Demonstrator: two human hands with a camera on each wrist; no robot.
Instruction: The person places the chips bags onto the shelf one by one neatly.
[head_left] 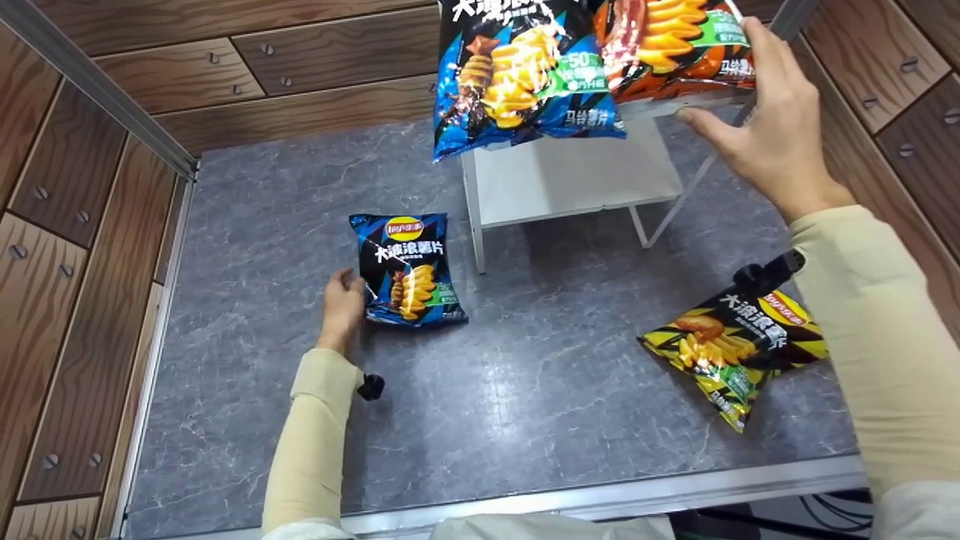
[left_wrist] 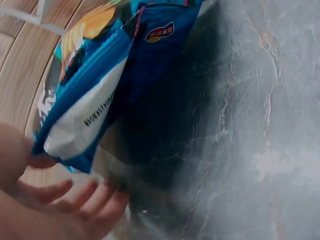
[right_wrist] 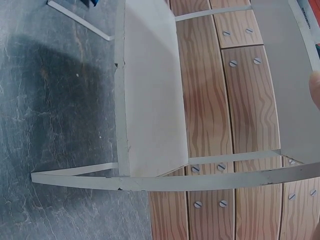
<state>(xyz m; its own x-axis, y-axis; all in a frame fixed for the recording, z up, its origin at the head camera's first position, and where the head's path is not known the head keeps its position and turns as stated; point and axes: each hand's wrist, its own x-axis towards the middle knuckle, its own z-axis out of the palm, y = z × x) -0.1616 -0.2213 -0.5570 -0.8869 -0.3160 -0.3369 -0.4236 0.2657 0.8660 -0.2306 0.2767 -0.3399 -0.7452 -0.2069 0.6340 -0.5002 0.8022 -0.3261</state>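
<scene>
Upper blue chip bag (head_left: 529, 82) beside orange bag (head_left: 675, 45), atop white rack (head_left: 577, 180).
Right hand (head_left: 787, 120) spread wide at orange bag, no grip; a bump could shove both bags off. Left hand (head_left: 343, 307) loosely curled at edge of lower blue bag (head_left: 409, 277), left of rack; can't tell if pinched. Weak hold could let it slip.

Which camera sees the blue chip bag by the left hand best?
The head view: nearly the whole front of the blue chip bag shows. The left wrist view is closer but crops it. The right wrist view has a blue scrap, maybe it.
</scene>
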